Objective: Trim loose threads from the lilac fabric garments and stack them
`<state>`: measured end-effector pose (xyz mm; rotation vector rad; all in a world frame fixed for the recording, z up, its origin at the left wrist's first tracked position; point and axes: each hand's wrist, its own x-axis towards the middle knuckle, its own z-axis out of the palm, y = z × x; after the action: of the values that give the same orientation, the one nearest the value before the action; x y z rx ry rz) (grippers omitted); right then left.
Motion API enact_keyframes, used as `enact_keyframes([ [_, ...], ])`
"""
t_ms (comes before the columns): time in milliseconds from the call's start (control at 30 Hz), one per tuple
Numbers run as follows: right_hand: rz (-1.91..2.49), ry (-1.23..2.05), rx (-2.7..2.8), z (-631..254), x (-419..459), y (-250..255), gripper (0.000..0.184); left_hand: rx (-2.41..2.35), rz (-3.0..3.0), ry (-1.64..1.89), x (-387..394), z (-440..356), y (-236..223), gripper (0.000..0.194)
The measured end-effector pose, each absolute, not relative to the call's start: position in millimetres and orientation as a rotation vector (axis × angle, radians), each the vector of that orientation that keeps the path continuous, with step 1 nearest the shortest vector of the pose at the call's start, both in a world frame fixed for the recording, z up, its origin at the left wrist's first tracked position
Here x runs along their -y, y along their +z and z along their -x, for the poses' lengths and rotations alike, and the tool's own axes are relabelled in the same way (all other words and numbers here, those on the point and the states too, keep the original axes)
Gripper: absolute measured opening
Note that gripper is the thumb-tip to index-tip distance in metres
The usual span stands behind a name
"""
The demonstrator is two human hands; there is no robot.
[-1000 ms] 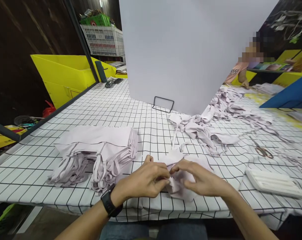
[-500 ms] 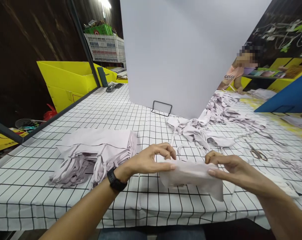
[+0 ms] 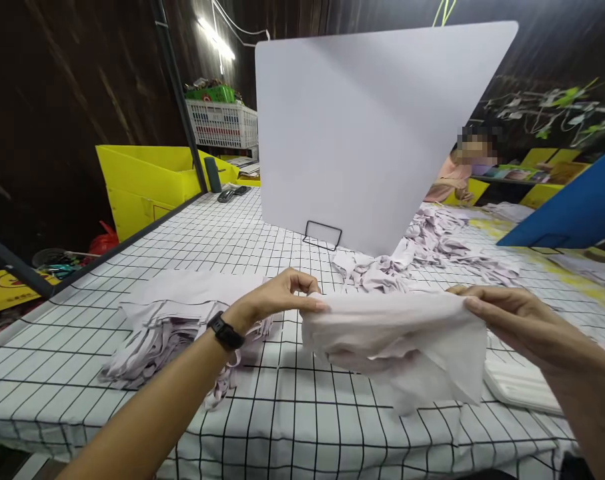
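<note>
A pale pinkish-white piece of cloth [image 3: 397,333] is stretched above the front of the table, its lower part hanging loose and blurred. My left hand [image 3: 287,293] pinches its upper left corner between thumb and fingers. At the upper right corner, my right hand [image 3: 502,317] grips the cloth the same way. Left of it lies a neat stack of similar cloth pieces with straps [image 3: 182,320], partly covered by my left forearm. A loose heap of the same cloth [image 3: 442,233] spreads beyond my right hand.
A white board [image 3: 372,133] stands on a wire foot [image 3: 323,235] across the grid-patterned table [image 3: 222,240]. A blue board [image 3: 567,207] leans at the right. Under my right forearm sits a white flat object [image 3: 522,385]. Another person [image 3: 449,177] sits behind the heap. Yellow bins [image 3: 142,180] line the left.
My hands have moved apart and slightly up, spreading the cloth wider between them. The view has tilted upward, showing the top of the white board.
</note>
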<state>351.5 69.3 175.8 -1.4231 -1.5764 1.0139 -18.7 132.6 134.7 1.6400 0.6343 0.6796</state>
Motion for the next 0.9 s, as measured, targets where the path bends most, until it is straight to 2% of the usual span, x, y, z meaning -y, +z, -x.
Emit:
enact_keyframes([
  [67, 1.420, 1.106, 1.478, -351.4, -71.1, 175.8, 0.044, -0.642, -1.612, 0.697, -135.2, 23.5, 137.3, 0.035],
  [400, 1.444, 1.115, 1.432, -337.6, -84.6, 164.8, 0.044, -0.644, -1.512, 0.838, -145.0, 17.2, 133.7, 0.033],
  [700, 1.513, 1.119, 1.617, -341.8, -103.8, 135.5, 0.046, -0.696, -1.478, 0.766, -174.9, 3.6, 110.5, 0.035],
  [900, 1.667, 1.129, 1.908, -353.3, -89.8, 134.2, 0.051, -0.508, -1.529, 0.690, -170.2, -1.3, 136.1, 0.030],
])
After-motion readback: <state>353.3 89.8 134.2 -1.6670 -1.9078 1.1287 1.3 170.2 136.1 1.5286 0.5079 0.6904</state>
